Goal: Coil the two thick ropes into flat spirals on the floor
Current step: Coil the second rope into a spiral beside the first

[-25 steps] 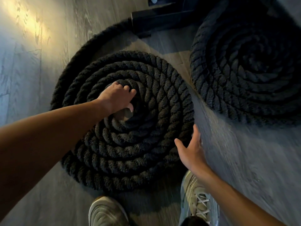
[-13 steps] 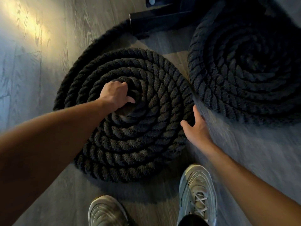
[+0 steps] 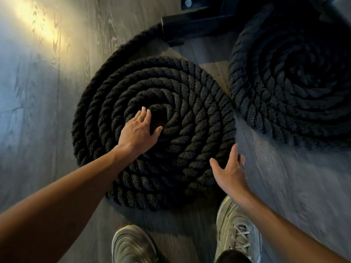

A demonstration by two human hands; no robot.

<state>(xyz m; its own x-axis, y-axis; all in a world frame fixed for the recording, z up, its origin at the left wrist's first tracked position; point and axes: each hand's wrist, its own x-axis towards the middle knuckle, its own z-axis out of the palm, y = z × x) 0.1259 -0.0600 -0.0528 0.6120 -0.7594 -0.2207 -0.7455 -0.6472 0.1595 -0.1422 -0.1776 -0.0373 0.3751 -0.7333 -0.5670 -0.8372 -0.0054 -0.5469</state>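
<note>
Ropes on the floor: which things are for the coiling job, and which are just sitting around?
For the job: left rope coil, right rope coil, left hand, right hand.
Just there: black metal frame, left shoe, right shoe.

Dim scene; warm glare patch upper left on floor point(image 3: 38, 25); right side motion-blurred, shadowed.

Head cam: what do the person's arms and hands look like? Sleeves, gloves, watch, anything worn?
Nothing worn shows. The left forearm and right forearm are bare to the frame edge, no sleeve in view. The left hand and right hand have no gloves; no watch, ring or wristband is visible.
</note>
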